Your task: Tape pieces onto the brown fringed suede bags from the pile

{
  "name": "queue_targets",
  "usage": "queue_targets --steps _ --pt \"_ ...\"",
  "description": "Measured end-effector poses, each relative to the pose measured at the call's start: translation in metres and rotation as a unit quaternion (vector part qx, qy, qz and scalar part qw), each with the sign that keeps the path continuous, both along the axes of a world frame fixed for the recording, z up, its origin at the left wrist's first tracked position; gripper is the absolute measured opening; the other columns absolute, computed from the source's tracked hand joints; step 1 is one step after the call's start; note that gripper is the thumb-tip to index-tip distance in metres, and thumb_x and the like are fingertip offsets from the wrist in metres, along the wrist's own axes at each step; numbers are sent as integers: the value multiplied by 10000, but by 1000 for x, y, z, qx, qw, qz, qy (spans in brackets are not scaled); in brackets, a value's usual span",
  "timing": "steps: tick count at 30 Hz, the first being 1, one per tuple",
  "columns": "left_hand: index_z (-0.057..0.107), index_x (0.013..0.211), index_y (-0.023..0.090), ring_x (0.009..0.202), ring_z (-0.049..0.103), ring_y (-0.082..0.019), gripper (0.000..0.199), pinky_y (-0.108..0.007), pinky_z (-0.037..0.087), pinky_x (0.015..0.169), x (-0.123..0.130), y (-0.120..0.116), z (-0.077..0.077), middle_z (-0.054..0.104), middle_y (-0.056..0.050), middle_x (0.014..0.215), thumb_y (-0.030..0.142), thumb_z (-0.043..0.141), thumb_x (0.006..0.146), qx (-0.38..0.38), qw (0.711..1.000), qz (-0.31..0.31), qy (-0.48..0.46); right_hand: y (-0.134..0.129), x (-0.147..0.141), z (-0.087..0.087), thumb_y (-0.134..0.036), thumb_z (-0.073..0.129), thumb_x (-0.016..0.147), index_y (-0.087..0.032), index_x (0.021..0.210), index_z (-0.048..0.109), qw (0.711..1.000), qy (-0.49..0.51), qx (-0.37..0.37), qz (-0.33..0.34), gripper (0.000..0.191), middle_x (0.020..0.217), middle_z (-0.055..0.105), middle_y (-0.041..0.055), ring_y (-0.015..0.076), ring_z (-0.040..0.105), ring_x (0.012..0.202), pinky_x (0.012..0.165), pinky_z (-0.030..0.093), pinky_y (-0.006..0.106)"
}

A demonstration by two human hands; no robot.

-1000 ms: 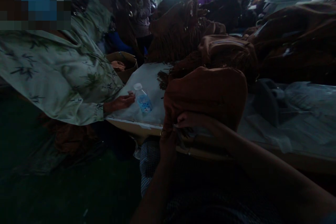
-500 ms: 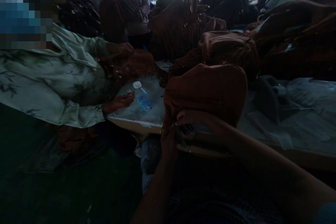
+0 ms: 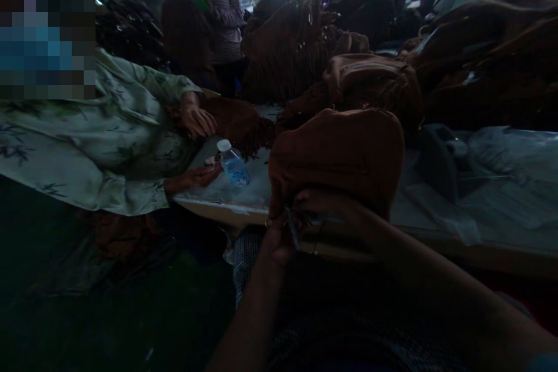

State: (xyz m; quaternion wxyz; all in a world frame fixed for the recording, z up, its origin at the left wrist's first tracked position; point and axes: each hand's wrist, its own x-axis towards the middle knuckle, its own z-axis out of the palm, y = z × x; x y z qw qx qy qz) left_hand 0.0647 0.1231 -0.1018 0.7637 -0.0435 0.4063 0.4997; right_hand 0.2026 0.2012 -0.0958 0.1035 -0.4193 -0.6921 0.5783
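Observation:
A brown suede-like bag [image 3: 335, 157] with a seam or zip line across its front lies at the table's near edge, in front of me. My left hand [image 3: 278, 241] is closed at its lower left corner, by a small ring. Fingers curled, my right hand [image 3: 320, 202] presses against the bag's lower edge just right of the left hand. Between the two hands shows a thin greyish strip [image 3: 293, 229]; its kind is too dark to tell. Dark fringe hangs beside it. My right fingertips are partly hidden in shadow.
At the left a co-worker in a patterned sleeve [image 3: 135, 186] handles another brown bag [image 3: 235, 119]. A water bottle [image 3: 235, 165] stands on the table [image 3: 257, 195] between us. Piled brown bags [image 3: 288, 40] fill the back. Clear plastic [image 3: 510, 157] and a grey device [image 3: 440, 157] lie at the right.
My left hand has shifted down slightly, and the greyish strip now shows between my hands. The co-worker's far hand has come down and forward over the other bag.

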Motion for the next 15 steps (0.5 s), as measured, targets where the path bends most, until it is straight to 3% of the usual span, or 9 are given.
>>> queue_targets --steps 4,9,15 --pt "609 730 148 545 597 -88 91 -312 512 748 -4 -2 1 627 7 632 142 545 794 -17 999 -7 -31 -8 -3 -2 -284 554 771 -108 709 585 999 22 8 -29 189 573 512 -15 53 387 474 446 319 181" --pt "613 709 138 549 597 -88 165 -302 495 773 -4 -4 11 628 -5 629 183 507 827 -39 998 -1 -44 -21 -8 -4 -262 609 724 -126 803 577 985 39 70 -154 161 708 599 23 81 481 563 494 368 176" --pt "607 660 149 554 588 -91 87 -253 493 675 -1 -7 15 624 6 626 167 622 744 0 999 -34 7 -31 -12 -1 -274 502 777 -123 704 594 984 7 94 -151 192 600 541 -3 78 440 517 473 315 187"
